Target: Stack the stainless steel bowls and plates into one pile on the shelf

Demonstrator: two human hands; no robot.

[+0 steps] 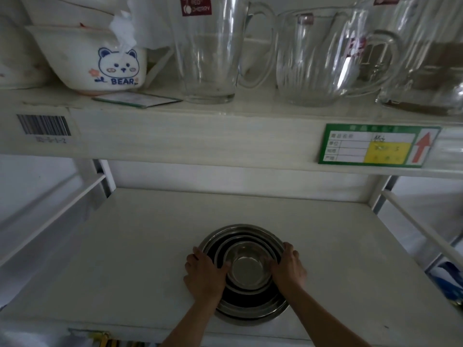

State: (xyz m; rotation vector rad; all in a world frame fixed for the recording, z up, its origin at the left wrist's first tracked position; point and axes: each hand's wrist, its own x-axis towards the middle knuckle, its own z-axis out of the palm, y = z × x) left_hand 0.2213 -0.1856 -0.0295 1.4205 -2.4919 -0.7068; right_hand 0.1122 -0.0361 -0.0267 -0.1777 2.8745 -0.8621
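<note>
A pile of nested stainless steel bowls and plates (pixel 246 306) stands on the white lower shelf (pixel 130 259), near its front edge. The smallest bowl (pixel 248 267) sits on top, inside wider rims. My left hand (pixel 204 278) grips the pile's left side, thumb over the rim and fingers spread down the outside. My right hand (pixel 288 267) holds the right side the same way. Both forearms come in from the bottom of the view and hide parts of the pile's front rim.
The upper shelf (pixel 200 136) hangs close overhead with a white bear bowl (pixel 100 63), several glass jugs (pixel 208 53) and a green price label (pixel 375 146). White side rails (pixel 50 211) flank the lower shelf on both sides.
</note>
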